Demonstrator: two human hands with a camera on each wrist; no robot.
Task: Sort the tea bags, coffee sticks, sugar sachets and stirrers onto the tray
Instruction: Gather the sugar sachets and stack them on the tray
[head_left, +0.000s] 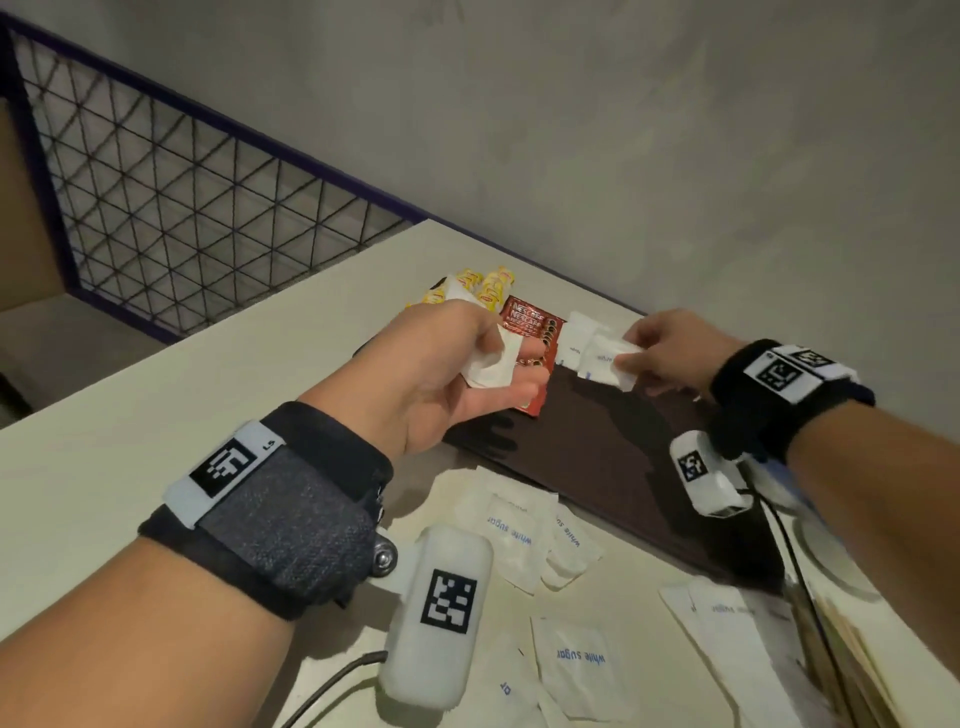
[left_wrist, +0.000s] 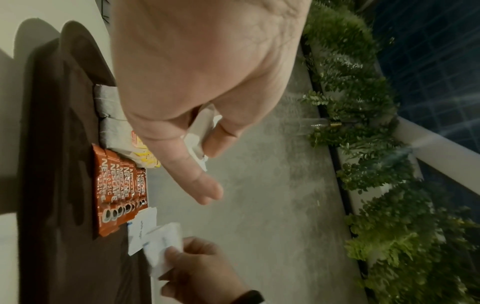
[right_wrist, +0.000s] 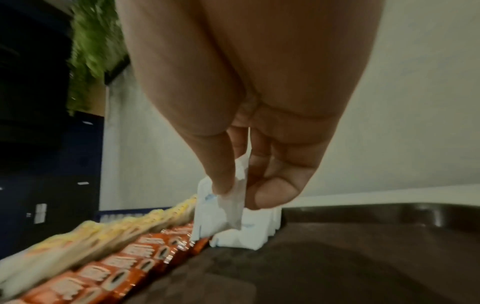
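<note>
Sachets (head_left: 571, 660), white, read "white sugar"; red sticks (left_wrist: 116, 191) read "NESCAFE". Left hand (head_left: 441, 374) and right hand (head_left: 670, 353) each pinch one.

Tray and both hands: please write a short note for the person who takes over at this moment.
Left hand: holds a few white sugar sachets above the tray.
Right hand: pinches one sugar sachet at the small sachet row on the tray.
Done: yellow tea bags and red coffee sticks are lined up along the far side of the tray.
Left: loose sugar sachets on the table; wooden stirrers at the right edge, it seems.
</note>
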